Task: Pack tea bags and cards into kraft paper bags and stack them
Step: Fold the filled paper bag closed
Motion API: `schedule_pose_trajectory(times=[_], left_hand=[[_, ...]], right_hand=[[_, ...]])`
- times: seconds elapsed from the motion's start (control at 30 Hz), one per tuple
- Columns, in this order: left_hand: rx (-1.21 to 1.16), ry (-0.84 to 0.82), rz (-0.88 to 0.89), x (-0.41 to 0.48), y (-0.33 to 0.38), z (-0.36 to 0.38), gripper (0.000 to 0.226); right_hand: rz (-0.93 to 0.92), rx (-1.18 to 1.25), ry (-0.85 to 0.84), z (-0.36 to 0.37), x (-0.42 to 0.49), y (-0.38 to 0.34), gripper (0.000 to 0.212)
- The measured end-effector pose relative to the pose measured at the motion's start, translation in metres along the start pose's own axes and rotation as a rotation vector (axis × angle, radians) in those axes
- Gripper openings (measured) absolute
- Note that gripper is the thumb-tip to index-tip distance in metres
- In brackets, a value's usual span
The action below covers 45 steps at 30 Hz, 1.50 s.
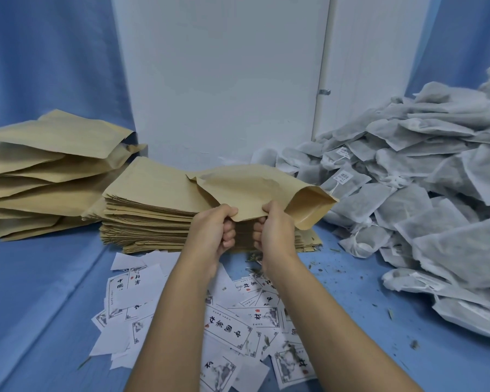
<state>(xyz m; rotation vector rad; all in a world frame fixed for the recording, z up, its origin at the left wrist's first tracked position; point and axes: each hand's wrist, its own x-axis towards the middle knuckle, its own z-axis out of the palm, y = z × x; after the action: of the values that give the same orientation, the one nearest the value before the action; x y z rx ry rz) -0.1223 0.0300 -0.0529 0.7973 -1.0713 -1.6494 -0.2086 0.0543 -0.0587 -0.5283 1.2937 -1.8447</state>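
While both hands work at its near edge, one kraft paper bag point(255, 185) hangs just above the flat stack of empty bags point(153, 210).

Left hand point(214, 230): fingers curled, thumb pinching the bag's lower edge. Right hand point(272, 230): same pinch, just beside it.

The bag's mouth gapes to the right, toward the tea bag heap point(408, 179). My guess is it's being spread so filling can go in from that side.

Cards point(232, 323) lie scattered nearest the person, in easy reach. Plumper bags point(46, 165) are piled at left, apparently filled ones, set apart from the empties.

Nothing shows inside the held bag, though its interior is partly hidden.
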Motion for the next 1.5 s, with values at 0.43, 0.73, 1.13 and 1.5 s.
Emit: schedule_pose_trajectory(times=[0.43,0.73,1.13,1.5], left_hand=[[0.097,0.019,-0.064,-0.004,0.002,0.003,0.022],[0.074,-0.015,-0.101,-0.002,0.002,0.0,0.022],[0.077,0.006,-0.109,-0.002,0.003,-0.005,0.026],[0.048,0.042,-0.098,-0.001,0.004,-0.01,0.028]], right_hand=[[-0.1,-0.118,0.072,0.001,0.003,0.006,0.029],[-0.048,-0.073,0.052,-0.001,0.002,0.007,0.026],[-0.026,-0.075,0.027,-0.006,0.003,0.006,0.021],[0.042,0.025,-0.004,-0.011,0.007,0.0,0.029]])
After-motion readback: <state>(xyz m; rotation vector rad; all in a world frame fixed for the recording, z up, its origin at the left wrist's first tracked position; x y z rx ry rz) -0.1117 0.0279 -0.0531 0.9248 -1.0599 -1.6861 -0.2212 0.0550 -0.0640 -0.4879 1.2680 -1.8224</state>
